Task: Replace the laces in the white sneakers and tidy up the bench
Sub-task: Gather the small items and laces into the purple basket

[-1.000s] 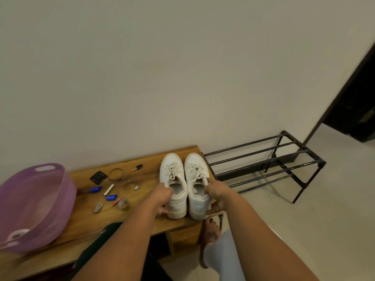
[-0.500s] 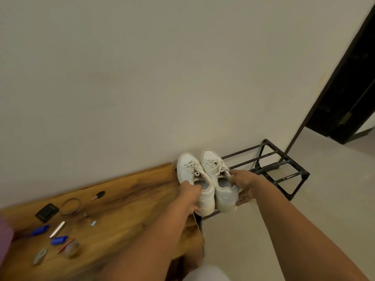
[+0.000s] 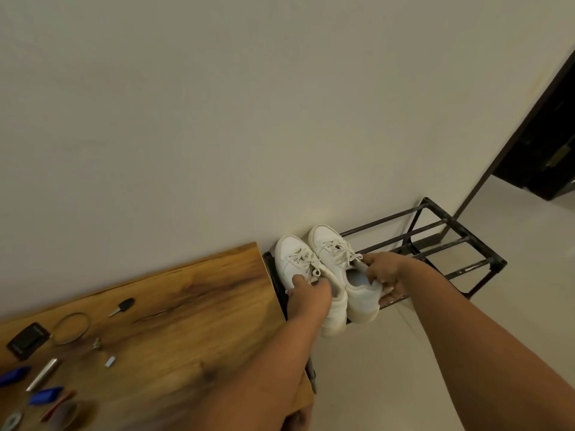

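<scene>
Two laced white sneakers sit side by side on the left end of a black metal shoe rack [image 3: 448,241], toes toward the wall. My left hand [image 3: 309,295] grips the heel collar of the left sneaker [image 3: 295,259]. The right sneaker [image 3: 334,248] is held at its collar and side by my right hand [image 3: 384,273], thumb inside the opening. The wooden bench [image 3: 186,309] lies to the left of the rack, its right end close to the shoes.
Small items lie at the bench's left end: a black key [image 3: 123,306], a metal ring [image 3: 71,328], a black square case [image 3: 28,340], a silver tube [image 3: 43,373], blue pieces [image 3: 45,395]. A dark doorway [image 3: 541,144] opens at the right. Pale floor lies below the rack.
Both hands carried the pair of sneakers rightward off the bench and onto the left end of the shoe rack. The view swung right; the purple basin left the frame.
</scene>
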